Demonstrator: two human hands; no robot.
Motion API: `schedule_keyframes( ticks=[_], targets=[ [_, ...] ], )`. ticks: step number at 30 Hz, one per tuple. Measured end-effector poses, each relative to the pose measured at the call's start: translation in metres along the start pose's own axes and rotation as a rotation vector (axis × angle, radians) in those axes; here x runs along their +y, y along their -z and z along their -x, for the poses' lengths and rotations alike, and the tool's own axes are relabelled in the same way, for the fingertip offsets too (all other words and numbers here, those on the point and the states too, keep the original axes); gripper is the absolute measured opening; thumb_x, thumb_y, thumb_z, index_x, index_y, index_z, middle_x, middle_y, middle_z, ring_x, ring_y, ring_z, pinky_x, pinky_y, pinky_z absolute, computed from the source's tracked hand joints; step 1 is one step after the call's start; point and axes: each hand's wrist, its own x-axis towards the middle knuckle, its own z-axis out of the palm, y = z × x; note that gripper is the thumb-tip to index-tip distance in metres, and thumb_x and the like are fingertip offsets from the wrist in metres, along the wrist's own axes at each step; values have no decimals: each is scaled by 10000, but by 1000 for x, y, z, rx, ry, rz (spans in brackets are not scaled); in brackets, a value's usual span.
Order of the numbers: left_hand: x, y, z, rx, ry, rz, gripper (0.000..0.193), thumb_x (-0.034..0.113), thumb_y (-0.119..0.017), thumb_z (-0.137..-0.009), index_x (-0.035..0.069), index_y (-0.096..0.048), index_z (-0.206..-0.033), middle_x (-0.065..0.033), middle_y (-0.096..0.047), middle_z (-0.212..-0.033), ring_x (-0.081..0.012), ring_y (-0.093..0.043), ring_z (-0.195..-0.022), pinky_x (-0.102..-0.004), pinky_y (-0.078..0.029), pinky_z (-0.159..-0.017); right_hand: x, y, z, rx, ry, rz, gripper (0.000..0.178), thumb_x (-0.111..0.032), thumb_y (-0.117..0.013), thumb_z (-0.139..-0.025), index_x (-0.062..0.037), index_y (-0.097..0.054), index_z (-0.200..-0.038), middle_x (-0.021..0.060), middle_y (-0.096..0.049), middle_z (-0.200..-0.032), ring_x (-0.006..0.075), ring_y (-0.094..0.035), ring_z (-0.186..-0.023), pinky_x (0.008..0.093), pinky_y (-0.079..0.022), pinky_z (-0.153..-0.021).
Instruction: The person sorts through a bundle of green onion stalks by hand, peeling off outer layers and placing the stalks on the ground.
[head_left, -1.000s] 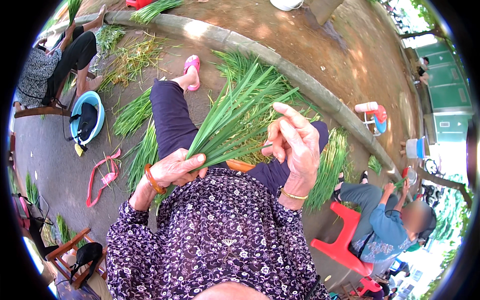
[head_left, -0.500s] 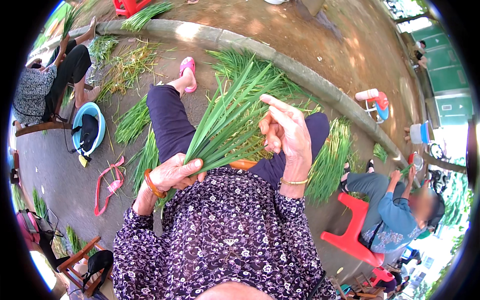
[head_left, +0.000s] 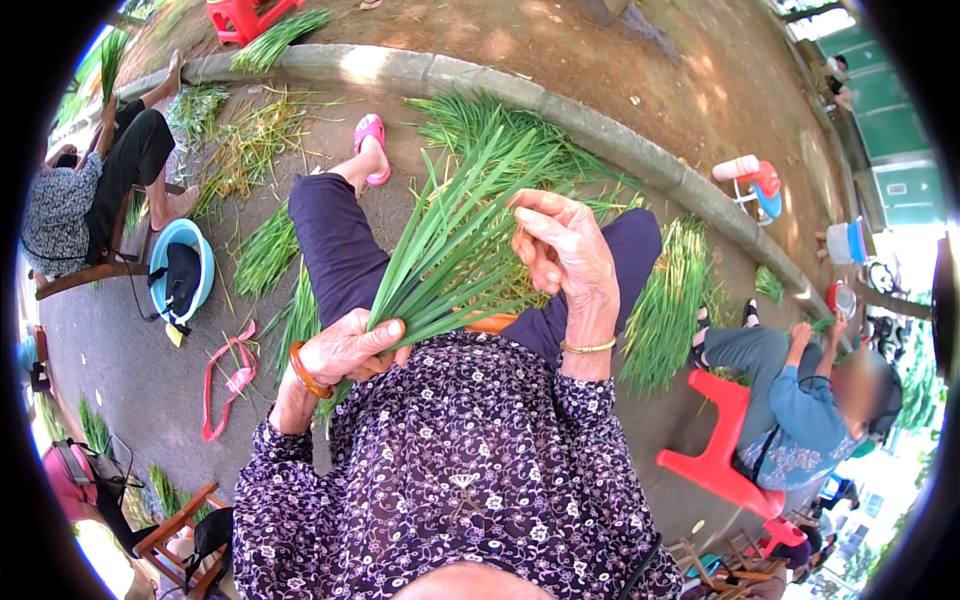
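While the left hand (head_left: pixel 348 352) is clamped tight around the base of a bunch of long green leaves (head_left: pixel 450 245), the blades fan up and away over the person's lap, so the bunch sits right above the knees. Right hand (head_left: pixel 562 245) is up at the top right side of the fan, fingers loosely curled and touching a few blades, not really gripping. More cut greens (head_left: pixel 668 300) lie on the pavement just beside, by a red plastic stool (head_left: pixel 715 455).
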Motion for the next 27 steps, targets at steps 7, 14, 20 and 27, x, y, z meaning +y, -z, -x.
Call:
schedule_keyframes(
  ticks=[7,14,20,27],
  targets=[
    [4,-2,1,1,-6,2,402,405,-453,-850,24,-533,-752,92,-302,-463,8,-234,-363,-171,-140,-326,0,-2,3,82,84,111,145,-93,-559,-793,2,-612,-890,40,-547,-538,32,-373,-310,158,-258,-273],
    [2,-1,0,37,3,-20,410,412,-465,-840,18,-533,-751,70,-319,-454,-10,-245,-357,-184,-144,-324,10,-12,3,291,413,751,126,-84,-558,-785,-27,-619,-881,43,-565,-553,74,-457,-367,210,-335,-324],
    [4,-3,-2,81,-5,-15,390,392,-471,-842,17,-521,-748,73,-300,-447,-10,-241,-355,-186,-143,-324,27,-11,-10,572,807,1539,23,-49,-488,-769,-56,-510,-766,109,-532,-582,262,-534,-480,336,-407,-413],
    [-4,14,10,53,-58,176,377,405,-489,-830,41,-529,-741,82,-282,-449,-12,-211,-353,-195,-128,-322,19,62,-16,1037,724,1258,94,-100,-533,-775,-32,-588,-807,114,-536,-547,215,-532,-481,311,-403,-442]
  ],
)
